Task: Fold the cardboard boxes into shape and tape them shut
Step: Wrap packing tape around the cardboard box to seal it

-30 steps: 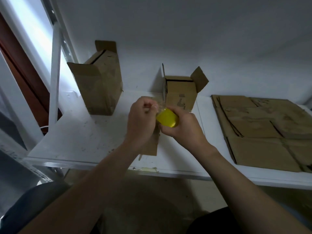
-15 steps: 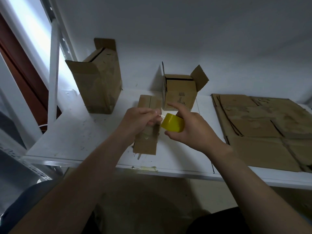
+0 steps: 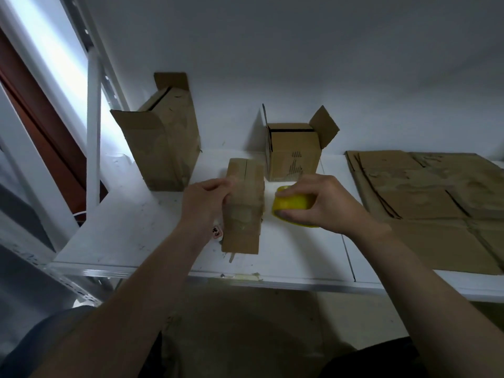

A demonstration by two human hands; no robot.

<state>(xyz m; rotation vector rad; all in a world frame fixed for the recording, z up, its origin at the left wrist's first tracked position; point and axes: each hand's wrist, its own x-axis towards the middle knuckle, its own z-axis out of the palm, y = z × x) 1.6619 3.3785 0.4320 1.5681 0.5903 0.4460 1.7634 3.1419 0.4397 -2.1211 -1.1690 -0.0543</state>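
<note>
A small folded cardboard box (image 3: 244, 211) lies on the white shelf (image 3: 131, 230), its flap seam facing up. My left hand (image 3: 203, 204) is at the box's left side, fingers curled against its upper edge. My right hand (image 3: 321, 205) grips a yellow tape roll (image 3: 291, 204) just right of the box, low over the shelf. Whether a strip of tape runs from the roll to the box cannot be made out.
A tall open box (image 3: 163, 140) stands at the back left, a smaller open box (image 3: 293, 154) at the back middle. Flat cardboard sheets (image 3: 425, 203) cover the shelf's right part. A small white object (image 3: 217, 231) lies by my left wrist. A white shelf post (image 3: 94, 132) rises at the left.
Both hands have dropped from in front of me to the shelf. The left hand went to the small box's left side; the right hand carried the tape roll down beside the box.
</note>
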